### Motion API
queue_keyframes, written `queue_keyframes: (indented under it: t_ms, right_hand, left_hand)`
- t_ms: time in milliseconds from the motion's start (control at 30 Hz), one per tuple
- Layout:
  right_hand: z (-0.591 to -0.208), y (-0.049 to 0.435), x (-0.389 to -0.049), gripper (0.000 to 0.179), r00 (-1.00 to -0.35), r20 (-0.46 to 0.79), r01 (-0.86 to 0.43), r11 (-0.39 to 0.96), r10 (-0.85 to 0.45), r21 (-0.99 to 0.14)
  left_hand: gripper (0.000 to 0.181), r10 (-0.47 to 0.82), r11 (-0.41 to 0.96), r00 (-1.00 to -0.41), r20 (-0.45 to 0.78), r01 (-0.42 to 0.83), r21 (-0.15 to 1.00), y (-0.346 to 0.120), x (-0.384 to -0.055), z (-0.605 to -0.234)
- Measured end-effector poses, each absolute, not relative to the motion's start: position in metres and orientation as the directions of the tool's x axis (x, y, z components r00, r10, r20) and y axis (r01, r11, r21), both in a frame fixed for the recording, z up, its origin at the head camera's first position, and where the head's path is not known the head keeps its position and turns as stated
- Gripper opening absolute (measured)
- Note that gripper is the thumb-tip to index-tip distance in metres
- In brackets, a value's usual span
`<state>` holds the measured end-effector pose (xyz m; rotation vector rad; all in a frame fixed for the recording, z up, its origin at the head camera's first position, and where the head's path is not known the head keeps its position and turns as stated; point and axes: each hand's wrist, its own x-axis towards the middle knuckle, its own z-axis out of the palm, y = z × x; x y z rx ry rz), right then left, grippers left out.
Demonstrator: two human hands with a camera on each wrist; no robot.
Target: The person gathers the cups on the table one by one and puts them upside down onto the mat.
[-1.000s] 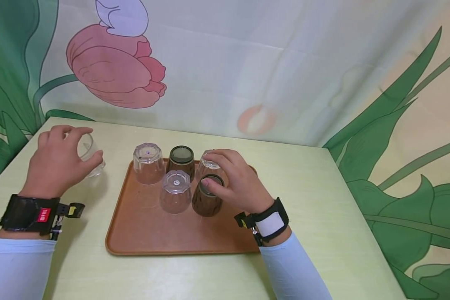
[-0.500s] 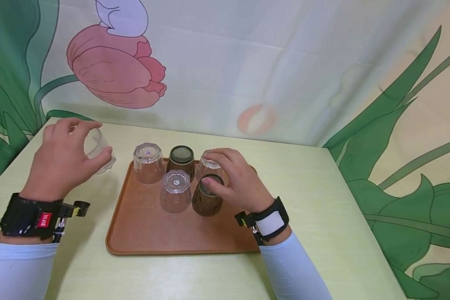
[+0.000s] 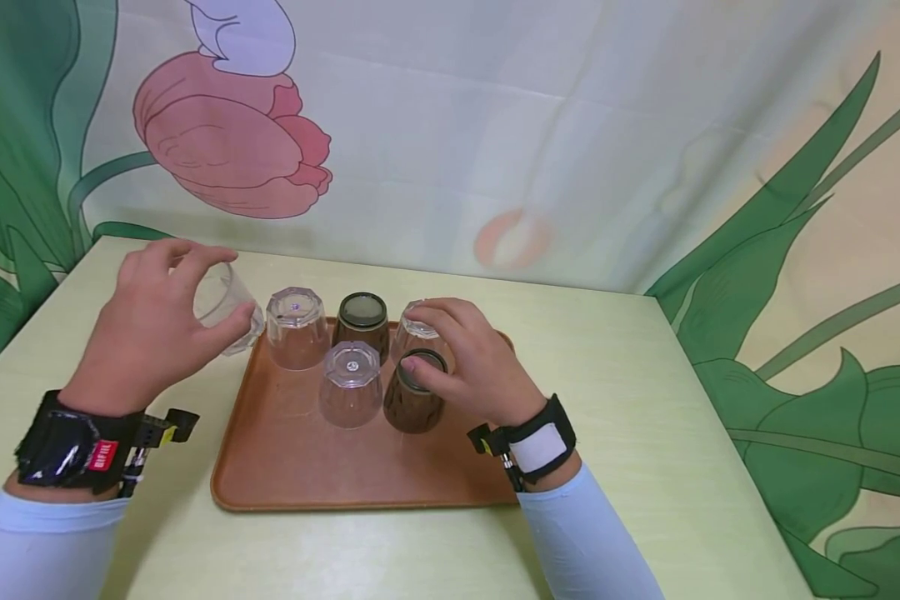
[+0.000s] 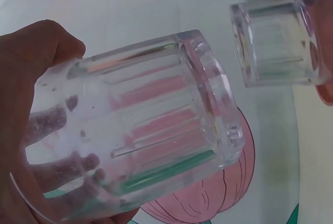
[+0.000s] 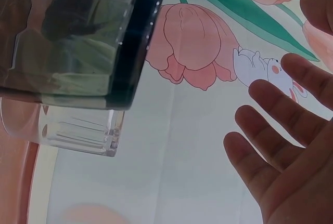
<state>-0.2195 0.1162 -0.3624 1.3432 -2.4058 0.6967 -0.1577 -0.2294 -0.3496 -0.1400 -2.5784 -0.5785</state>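
Note:
In the head view my left hand (image 3: 153, 325) grips a clear glass (image 3: 223, 304) above the brown tray's (image 3: 307, 475) back left corner. The left wrist view shows this glass (image 4: 156, 120) tilted, its rim toward the palm and its thick base facing away. My right hand (image 3: 483, 362) hovers over the tray's right part, close to a dark glass (image 3: 414, 408). In the right wrist view its fingers (image 5: 281, 115) are spread, apart from the dark glass (image 5: 78, 42). Beneath that hand, another clear glass (image 3: 408, 337) is partly hidden.
Upside down on the tray stand a back-left clear glass (image 3: 297, 333), a front clear glass (image 3: 351, 396) and a back dark glass (image 3: 362, 325). The tray lies on a pale table (image 3: 622, 417). A printed curtain (image 3: 420, 150) hangs behind it.
My left hand has carried the clear glass rightward, from over the table at the left to beside the back-left glass. The right hand has stayed almost still.

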Motion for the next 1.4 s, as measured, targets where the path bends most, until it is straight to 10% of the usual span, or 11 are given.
queue_keyframes:
  t_ms: [1400]
  right_hand:
    - [-0.365,0.1,-0.21,0.068,-0.491,0.43,-0.868,0.387,-0.757,-0.31]
  left_hand:
    - [0.057,0.255,0.73,-0.7,0.667,0.592,0.342,-0.153,-0.14,-0.333]
